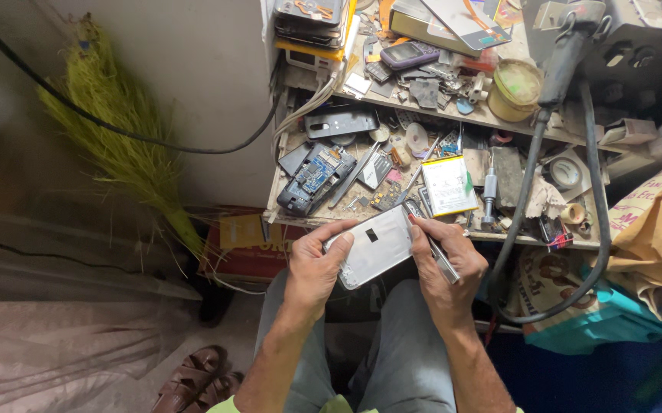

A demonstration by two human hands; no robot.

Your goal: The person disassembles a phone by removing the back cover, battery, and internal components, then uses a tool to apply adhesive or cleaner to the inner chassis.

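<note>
Above the lap, just short of the cluttered counter (499,235), the left hand (312,271) cups the silver phone back (373,246) flat — steadying it; the right hand (446,264) pinches its far edge (tweezers (438,256) tucked under the fingers, ready).

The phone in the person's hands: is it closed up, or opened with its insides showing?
Closed on the side shown. The phone shows a smooth silver back panel, held between left hand and right hand; its other face is hidden.
</note>
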